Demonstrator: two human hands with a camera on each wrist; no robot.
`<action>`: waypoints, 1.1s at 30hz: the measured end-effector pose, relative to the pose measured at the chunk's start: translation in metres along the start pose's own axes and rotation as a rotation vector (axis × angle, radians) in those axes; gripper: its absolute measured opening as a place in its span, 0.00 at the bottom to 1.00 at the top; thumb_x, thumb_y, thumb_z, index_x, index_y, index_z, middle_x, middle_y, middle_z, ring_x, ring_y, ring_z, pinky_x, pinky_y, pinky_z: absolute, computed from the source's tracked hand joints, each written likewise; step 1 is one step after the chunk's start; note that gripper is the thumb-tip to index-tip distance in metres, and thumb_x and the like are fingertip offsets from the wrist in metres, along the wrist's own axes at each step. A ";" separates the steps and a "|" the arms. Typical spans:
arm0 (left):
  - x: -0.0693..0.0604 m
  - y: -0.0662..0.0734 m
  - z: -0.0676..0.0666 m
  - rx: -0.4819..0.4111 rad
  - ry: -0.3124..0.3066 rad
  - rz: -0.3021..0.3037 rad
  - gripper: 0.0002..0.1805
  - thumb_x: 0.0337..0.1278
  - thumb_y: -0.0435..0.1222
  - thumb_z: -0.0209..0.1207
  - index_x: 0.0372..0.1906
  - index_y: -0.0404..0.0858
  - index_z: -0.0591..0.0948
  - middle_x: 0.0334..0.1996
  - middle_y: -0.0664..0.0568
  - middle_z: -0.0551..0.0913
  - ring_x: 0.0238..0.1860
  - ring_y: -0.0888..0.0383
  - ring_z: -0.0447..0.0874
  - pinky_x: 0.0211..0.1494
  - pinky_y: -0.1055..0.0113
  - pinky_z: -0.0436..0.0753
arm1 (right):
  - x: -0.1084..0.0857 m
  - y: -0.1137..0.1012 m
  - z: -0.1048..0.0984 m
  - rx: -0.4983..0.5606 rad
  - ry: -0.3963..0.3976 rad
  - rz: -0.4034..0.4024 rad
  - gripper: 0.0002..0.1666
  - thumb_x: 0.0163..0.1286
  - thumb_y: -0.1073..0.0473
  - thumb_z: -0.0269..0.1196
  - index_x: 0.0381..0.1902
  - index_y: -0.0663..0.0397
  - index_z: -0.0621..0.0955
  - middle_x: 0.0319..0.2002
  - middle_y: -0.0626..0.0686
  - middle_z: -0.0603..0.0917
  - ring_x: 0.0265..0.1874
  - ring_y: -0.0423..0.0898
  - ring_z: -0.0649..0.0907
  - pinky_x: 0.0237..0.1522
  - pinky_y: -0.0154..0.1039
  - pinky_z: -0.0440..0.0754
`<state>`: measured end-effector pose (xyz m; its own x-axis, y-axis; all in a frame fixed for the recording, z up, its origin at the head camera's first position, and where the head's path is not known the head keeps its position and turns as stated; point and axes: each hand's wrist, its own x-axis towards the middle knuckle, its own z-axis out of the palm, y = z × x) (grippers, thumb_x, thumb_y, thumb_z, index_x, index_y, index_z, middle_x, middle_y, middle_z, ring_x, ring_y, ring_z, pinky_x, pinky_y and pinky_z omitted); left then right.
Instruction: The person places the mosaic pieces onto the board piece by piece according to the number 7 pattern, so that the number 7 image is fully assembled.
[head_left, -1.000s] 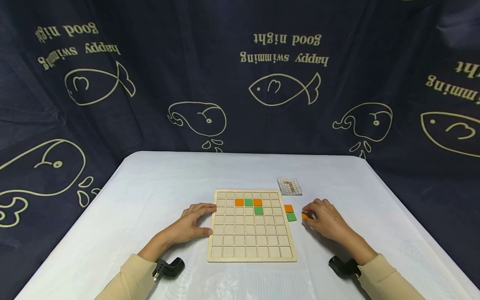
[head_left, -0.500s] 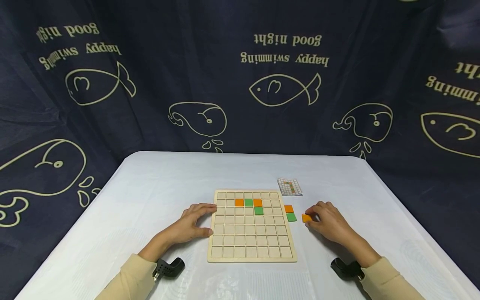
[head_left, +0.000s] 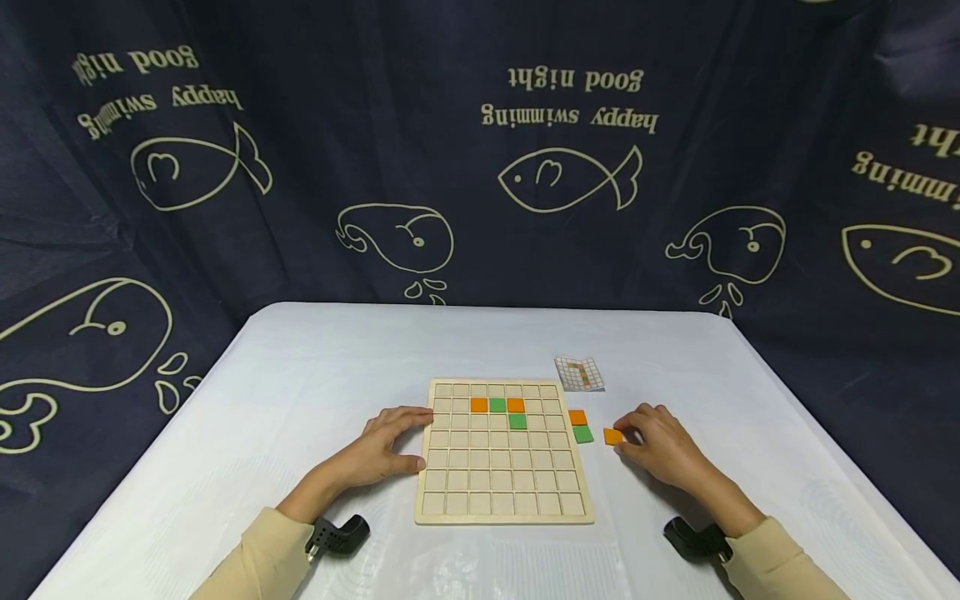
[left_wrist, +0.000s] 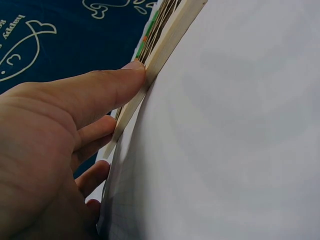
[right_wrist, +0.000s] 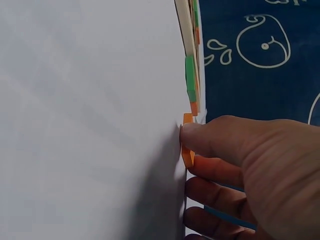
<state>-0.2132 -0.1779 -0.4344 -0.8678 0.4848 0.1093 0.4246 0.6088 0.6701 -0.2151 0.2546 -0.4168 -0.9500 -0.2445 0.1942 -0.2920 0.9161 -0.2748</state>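
Note:
A wooden grid board (head_left: 480,459) lies on the table, with orange and green square tiles in its upper cells. My left hand (head_left: 382,448) rests at its left edge, thumb and fingertips touching the frame, fingers extended. In the left wrist view, the thumb (left_wrist: 112,87) lies against the board's side. Right of the board, my right hand (head_left: 660,446) holds an orange tile (head_left: 612,437) at its right side. The right wrist view shows the thumb on this orange tile (right_wrist: 188,155) and a finger at its lower end; the tile is at the tabletop.
Another orange tile (head_left: 577,417) and a green tile (head_left: 582,434) lie together just beyond the board's right edge. A small card (head_left: 579,374) printed with a coloured grid pattern lies behind them. A dark curtain (head_left: 480,250) hangs behind the white table (head_left: 337,350).
My right hand has shifted slightly right and towards me, uncovering more of the orange tile, which now shows almost whole. The left hand and the board have stayed put.

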 end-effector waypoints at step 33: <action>-0.001 0.000 0.000 0.001 0.005 0.017 0.35 0.49 0.44 0.66 0.64 0.44 0.70 0.68 0.52 0.66 0.69 0.46 0.57 0.67 0.42 0.54 | 0.001 0.002 0.003 0.013 0.009 0.003 0.11 0.52 0.59 0.69 0.35 0.54 0.85 0.32 0.47 0.78 0.35 0.44 0.73 0.36 0.41 0.69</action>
<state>-0.2124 -0.1781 -0.4340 -0.8620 0.4914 0.1244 0.4391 0.6013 0.6676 -0.2170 0.2558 -0.4201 -0.9498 -0.2391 0.2017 -0.2908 0.9125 -0.2878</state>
